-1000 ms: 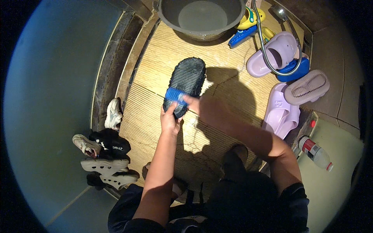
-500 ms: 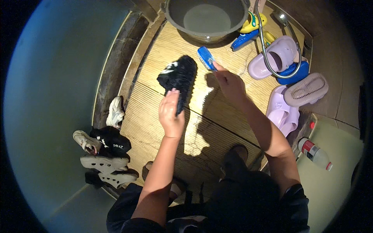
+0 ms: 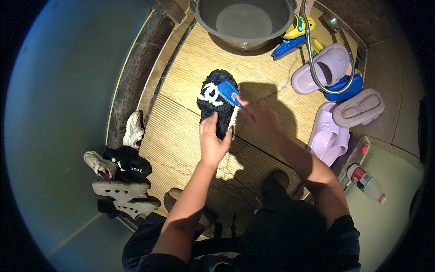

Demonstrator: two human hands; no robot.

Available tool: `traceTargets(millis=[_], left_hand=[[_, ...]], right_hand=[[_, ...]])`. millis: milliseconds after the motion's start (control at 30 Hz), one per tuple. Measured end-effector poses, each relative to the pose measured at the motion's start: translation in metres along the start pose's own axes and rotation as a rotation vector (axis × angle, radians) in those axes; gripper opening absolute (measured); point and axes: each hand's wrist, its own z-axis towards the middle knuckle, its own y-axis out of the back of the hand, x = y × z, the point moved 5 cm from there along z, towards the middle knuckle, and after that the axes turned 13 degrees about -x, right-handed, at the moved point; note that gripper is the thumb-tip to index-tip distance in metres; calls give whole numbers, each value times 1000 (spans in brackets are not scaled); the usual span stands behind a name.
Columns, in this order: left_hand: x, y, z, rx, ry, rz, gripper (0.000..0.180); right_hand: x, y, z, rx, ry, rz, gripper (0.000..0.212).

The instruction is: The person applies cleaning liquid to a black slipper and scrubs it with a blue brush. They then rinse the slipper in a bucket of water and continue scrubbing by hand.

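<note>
A fluffy black slipper (image 3: pixel 220 76) with a white emblem across its strap lies sole down on the tiled floor, toe pointing away from me. My left hand (image 3: pixel 214 141) is closed around its heel end, thumb on the right side and fingers over the near part. In my right hand (image 3: pixel 259 114) is a blue scrubbing brush (image 3: pixel 228 92), gripped by its near end. The brush head lies over the right side of the slipper's strap; whether its bristles touch the fur cannot be made out.
A large dark tub (image 3: pixel 244 38) of water stands at the back. To the right are lilac slides (image 3: pixel 324 136), a mauve slide (image 3: pixel 359 109), blue and yellow clogs (image 3: pixel 302 27), a shower hose (image 3: pixel 312 63) and a plastic bottle (image 3: pixel 366 183). Several shoes (image 3: pixel 120 190) line the left edge.
The slipper has turned strap side up and shifted slightly right in my left hand. My right hand has brought the brush down and toward me, over the strap.
</note>
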Motion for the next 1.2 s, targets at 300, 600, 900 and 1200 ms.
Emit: traceTargets(millis=[300, 600, 900, 1200], left_hand=[[43, -79, 79, -101, 1205, -1394, 48], [55, -109, 91, -184, 1231, -1331, 46], [33, -121, 97, -141, 1255, -1530, 46], [46, -140, 107, -128, 1248, -1478, 49]], right_hand=[[5, -30, -5, 86, -76, 70, 41], [-37, -28, 89, 101, 16, -144, 40], [-26, -3, 62, 323, 108, -186, 40], [-72, -47, 146, -10, 172, -194, 43]])
